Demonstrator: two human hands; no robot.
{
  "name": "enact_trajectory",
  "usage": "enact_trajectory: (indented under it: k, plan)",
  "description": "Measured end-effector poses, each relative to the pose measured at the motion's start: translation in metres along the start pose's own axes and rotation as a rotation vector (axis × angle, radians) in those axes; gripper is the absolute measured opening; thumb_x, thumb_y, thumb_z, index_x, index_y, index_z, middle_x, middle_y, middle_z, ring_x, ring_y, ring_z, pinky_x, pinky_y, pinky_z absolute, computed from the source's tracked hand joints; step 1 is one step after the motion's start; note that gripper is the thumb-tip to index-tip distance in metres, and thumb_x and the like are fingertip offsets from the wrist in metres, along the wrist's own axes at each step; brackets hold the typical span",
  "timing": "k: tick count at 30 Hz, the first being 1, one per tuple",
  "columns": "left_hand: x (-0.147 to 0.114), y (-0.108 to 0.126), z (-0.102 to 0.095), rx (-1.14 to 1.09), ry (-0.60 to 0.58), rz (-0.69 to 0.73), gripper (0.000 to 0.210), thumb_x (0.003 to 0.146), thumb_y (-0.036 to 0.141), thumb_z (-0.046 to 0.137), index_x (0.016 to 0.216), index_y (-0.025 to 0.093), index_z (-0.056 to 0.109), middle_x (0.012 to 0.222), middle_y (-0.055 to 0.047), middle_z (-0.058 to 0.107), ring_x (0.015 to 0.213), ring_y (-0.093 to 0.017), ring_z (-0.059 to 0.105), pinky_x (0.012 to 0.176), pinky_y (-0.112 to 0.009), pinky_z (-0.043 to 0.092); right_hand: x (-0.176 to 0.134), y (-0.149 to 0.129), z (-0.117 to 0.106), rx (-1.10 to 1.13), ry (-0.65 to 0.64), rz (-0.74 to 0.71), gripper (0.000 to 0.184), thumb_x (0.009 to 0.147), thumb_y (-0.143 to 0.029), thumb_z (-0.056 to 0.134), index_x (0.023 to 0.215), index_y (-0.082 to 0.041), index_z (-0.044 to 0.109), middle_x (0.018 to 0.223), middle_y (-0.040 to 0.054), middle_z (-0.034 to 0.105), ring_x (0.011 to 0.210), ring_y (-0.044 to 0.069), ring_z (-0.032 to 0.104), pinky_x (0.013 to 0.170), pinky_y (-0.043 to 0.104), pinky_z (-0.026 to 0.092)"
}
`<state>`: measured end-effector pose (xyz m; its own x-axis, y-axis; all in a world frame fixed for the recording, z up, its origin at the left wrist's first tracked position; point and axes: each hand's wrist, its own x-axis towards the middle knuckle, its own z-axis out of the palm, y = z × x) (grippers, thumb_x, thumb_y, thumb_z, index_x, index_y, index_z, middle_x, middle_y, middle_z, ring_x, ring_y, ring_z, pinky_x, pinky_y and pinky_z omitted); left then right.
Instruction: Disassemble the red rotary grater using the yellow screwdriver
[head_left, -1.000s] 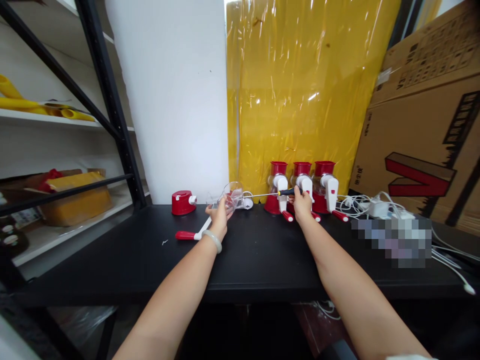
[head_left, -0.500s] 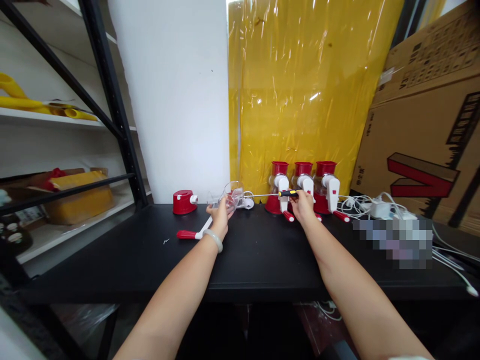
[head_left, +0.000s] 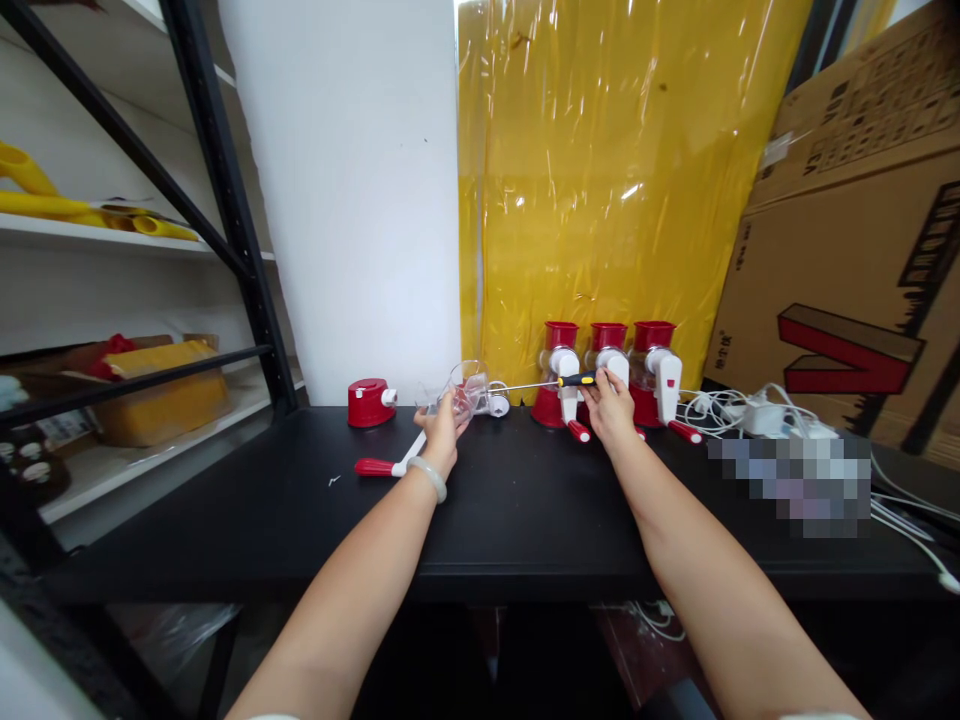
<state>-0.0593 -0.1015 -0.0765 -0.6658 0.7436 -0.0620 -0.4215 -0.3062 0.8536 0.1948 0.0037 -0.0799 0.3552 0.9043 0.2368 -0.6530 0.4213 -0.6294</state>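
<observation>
Our left hand [head_left: 441, 428] is closed around the clear plastic housing [head_left: 472, 384], toward the black table [head_left: 517, 510]'s back; our right hand [head_left: 611, 403] pinches the screwdriver [head_left: 577, 380]'s handle. If the housing turns, we fear the screwdriver may slip and scratch it.

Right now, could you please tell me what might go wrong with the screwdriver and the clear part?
The screwdriver in the right hand points toward the clear plastic part in the left hand, so a slip could scratch the plastic or jab that hand. It also crosses in front of the leftmost upright grinder; a stray bump might topple that.
</observation>
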Motion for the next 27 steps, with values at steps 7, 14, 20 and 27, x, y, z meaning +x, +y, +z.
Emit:
enact_trajectory:
  k: [7, 14, 20, 27]
  plan:
    - [-0.0005, 0.0019, -0.0003, -0.006, 0.024, -0.01, 0.073, 0.088, 0.036, 0.076, 0.142, 0.025, 0.029, 0.103, -0.007, 0.069, 0.082, -0.02, 0.076, 0.08, -0.035, 0.063, 0.001, 0.0003, -0.0032, -0.024, -0.002, 0.077, 0.031, 0.069, -0.025, 0.086, 0.093, -0.023, 0.067, 0.077, -0.0045, 0.071, 0.068, 0.01, 0.069, 0.067, 0.023, 0.059]
    - [-0.0016, 0.0027, 0.0002, -0.021, 0.024, -0.019, 0.077, 0.088, 0.036, 0.077, 0.145, 0.023, 0.027, 0.105, -0.009, 0.069, 0.081, -0.02, 0.076, 0.079, -0.035, 0.062, 0.0035, 0.0008, -0.0007, 0.018, 0.021, 0.083, 0.026, 0.068, -0.017, 0.079, 0.084, -0.023, 0.059, 0.065, -0.0076, 0.066, 0.058, 0.008, 0.064, 0.059, 0.019, 0.055]
    - [-0.0037, 0.0037, 0.0002, -0.034, 0.012, -0.017, 0.074, 0.089, 0.035, 0.076, 0.144, 0.023, 0.027, 0.106, -0.009, 0.069, 0.079, -0.02, 0.076, 0.079, -0.034, 0.062, 0.0025, 0.002, 0.0019, -0.001, 0.042, -0.005, 0.037, 0.069, -0.032, 0.087, 0.085, -0.024, 0.055, 0.071, -0.0069, 0.067, 0.062, 0.01, 0.067, 0.059, 0.021, 0.056]
    - [-0.0036, 0.0022, -0.0004, -0.015, 0.023, -0.011, 0.078, 0.087, 0.037, 0.078, 0.145, 0.023, 0.028, 0.107, -0.009, 0.07, 0.082, -0.021, 0.077, 0.081, -0.035, 0.062, 0.0064, 0.0061, -0.0038, -0.087, 0.044, 0.015, 0.033, 0.071, -0.032, 0.085, 0.088, -0.024, 0.058, 0.075, -0.0064, 0.069, 0.064, 0.01, 0.068, 0.058, 0.021, 0.053]
